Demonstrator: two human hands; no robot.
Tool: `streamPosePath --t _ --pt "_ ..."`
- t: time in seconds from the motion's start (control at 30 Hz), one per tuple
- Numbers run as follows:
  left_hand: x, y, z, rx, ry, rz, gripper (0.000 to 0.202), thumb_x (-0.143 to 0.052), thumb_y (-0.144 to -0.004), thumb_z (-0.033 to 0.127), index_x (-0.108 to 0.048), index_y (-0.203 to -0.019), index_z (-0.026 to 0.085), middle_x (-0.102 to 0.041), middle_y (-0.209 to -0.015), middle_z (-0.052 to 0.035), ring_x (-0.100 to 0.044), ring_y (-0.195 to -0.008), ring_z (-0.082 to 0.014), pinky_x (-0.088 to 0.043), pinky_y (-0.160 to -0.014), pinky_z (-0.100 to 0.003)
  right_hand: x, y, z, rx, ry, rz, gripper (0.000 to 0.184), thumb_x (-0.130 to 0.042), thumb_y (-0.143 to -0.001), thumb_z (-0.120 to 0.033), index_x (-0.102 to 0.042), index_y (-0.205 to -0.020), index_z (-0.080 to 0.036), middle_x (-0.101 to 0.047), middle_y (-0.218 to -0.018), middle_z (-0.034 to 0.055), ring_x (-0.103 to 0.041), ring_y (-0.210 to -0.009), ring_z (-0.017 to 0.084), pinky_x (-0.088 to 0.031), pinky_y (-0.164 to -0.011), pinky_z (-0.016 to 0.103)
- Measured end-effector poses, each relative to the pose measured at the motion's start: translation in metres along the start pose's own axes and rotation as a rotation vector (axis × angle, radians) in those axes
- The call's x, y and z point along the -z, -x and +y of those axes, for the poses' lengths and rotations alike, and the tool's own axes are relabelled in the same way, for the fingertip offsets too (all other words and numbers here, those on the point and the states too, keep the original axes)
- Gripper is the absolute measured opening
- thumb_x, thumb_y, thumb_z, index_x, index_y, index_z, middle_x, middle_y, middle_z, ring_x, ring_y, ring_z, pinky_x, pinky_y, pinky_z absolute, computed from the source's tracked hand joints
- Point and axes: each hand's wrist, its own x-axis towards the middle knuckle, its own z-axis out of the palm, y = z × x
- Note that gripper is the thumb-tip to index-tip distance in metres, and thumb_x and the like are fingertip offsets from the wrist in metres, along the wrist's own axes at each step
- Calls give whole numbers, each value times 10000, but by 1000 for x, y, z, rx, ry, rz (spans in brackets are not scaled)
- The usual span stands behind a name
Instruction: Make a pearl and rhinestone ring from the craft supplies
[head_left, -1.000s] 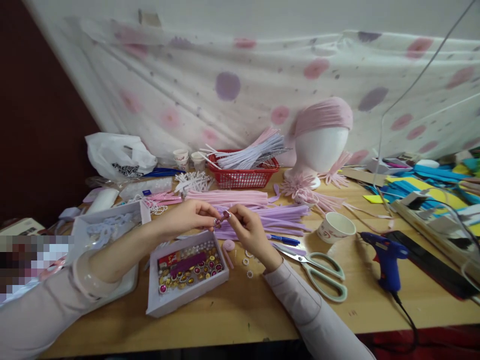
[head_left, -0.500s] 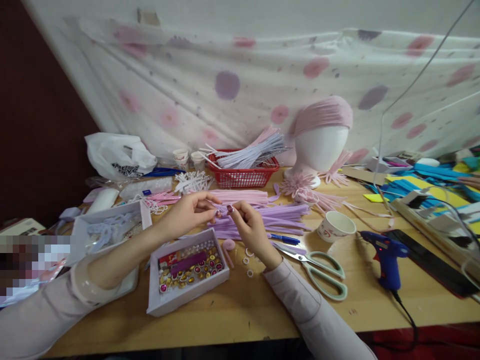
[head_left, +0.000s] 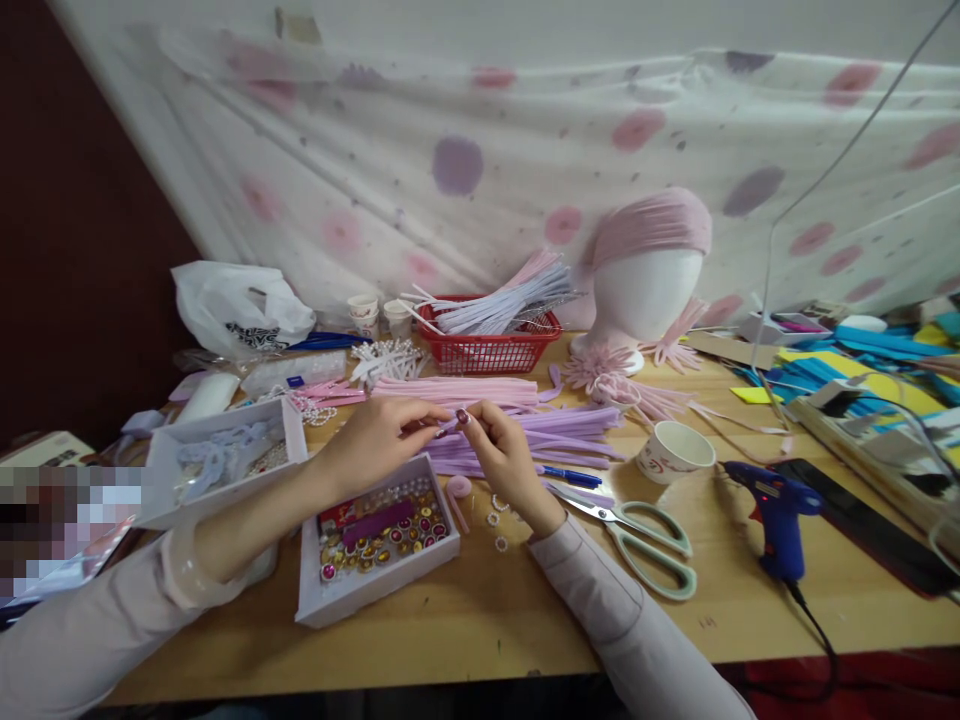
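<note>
Over the middle of the table, my left hand [head_left: 391,436] and my right hand [head_left: 499,447] meet with their fingertips pinched close together. Between them is a short bit of light purple pipe cleaner [head_left: 448,414], mostly covered by the fingers and hard to tell from the pile behind. That pile of purple pipe cleaners [head_left: 562,432] lies just beyond my hands, with pink ones [head_left: 465,390] farther back. Below my left hand stands a white box [head_left: 375,598] of gems and pearls. A rolled pink strip [head_left: 459,488] and small pearl rings [head_left: 493,519] lie near my right wrist.
Scissors [head_left: 654,577], a blue pen [head_left: 571,477], a paper cup [head_left: 675,452] and a corded blue glue gun [head_left: 776,510] lie to the right. Behind are a red basket [head_left: 487,352] and a white head form [head_left: 645,285]. Another white box [head_left: 217,425] stands left.
My left hand has turned a little, its fingers closing in nearer to my right fingertips. My right hand stays almost where it was. The view has shifted slightly.
</note>
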Motion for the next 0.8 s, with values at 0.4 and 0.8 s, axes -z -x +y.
streamPosePath --t 0.4,0.8 --pt "4 -3 -3 63 253 -235 185 -513 -859 316 -651 -843 194 -712 -857 -33 -662 -844 -194 -522 -802 -320 1 -2 -1 8 40 12 268 -460 -936 -382 -462 -726 -216 -428 -613 -40 -376 -572 128 -301 -549 264" --pt "-7 -3 -16 94 505 -117 420 -518 -876 551 -621 -808 150 -677 -824 -60 -647 -801 -175 -530 -811 -339 0 1 1 20 68 -42 260 -486 -926 -344 -448 -705 -214 -371 -591 -57 -329 -555 116 -278 -539 253"
